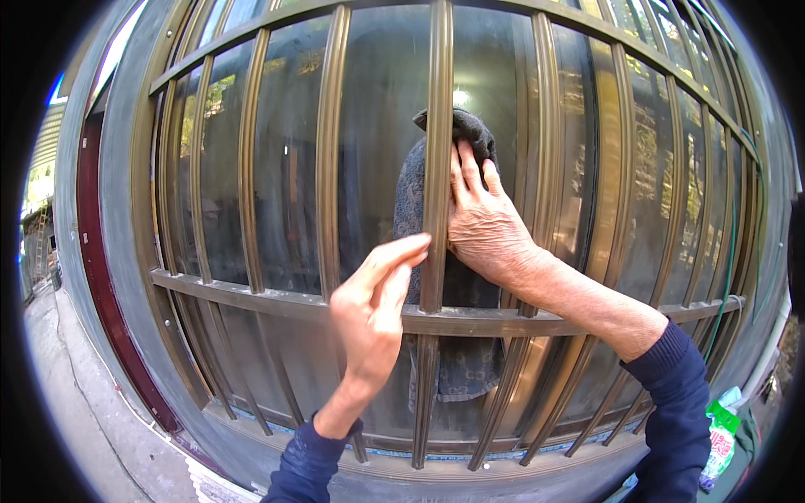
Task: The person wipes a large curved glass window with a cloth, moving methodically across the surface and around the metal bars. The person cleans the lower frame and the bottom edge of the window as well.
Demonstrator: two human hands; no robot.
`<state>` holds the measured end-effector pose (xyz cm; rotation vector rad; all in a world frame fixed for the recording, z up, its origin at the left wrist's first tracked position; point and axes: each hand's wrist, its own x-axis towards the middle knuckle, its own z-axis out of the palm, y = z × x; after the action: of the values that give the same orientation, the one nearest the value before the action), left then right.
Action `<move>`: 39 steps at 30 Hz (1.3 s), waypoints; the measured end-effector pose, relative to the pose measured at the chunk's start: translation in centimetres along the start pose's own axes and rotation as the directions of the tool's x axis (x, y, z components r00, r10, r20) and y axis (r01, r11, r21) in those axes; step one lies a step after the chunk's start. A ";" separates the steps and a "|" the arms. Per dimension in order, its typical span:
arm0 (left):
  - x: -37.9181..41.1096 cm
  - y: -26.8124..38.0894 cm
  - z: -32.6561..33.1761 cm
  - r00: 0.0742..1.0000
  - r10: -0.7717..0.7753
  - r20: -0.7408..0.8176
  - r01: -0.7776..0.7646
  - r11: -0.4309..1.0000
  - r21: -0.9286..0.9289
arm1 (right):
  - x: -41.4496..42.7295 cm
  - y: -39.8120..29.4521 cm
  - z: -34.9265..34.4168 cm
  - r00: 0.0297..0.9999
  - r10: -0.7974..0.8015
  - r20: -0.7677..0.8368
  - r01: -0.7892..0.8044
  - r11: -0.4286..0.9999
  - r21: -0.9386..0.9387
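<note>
A dark grey-blue towel [468,371] hangs behind the bars, against the window glass [383,82]. My right hand [487,220] reaches between two upright metal bars and presses the towel's bunched upper part to the pane, its fingertips partly tucked under a fold. On the near side of the bars, my left hand [380,302] is raised with nothing in it. Its fingers are bent together, and the tips come close to the middle upright bar [438,188]; whether they touch it I cannot tell. That bar hides part of the towel.
A horizontal rail [251,298] crosses the window grille below the hands. At lower right lies a green and white plastic packet [720,440] bearing writing. A thin green hose or cord [729,264] hangs along the right side. Left are a dark red door frame [113,283] and concrete ground [69,377].
</note>
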<state>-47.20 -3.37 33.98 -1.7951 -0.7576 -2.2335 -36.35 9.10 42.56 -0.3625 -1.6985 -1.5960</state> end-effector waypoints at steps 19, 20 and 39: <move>22.3 -3.6 3.0 0.880 0.467 0.083 -0.472 0.845 0.252 | 14.4 12.1 6.2 0.861 0.458 -0.222 -0.483 0.872 -0.077; 22.4 -3.6 2.9 0.870 0.485 0.089 -0.492 0.838 0.237 | 14.6 12.3 7.0 0.834 0.475 -0.282 -0.516 0.852 -0.090; 13.7 -4.4 1.7 0.923 0.324 0.206 -0.367 0.904 0.219 | 6.5 3.0 3.1 0.779 0.627 -0.019 -0.626 0.774 -0.093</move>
<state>-51.20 3.64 46.08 -1.8340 -0.6549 -1.6968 -39.74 10.66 49.42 -0.8901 -1.3050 -1.1626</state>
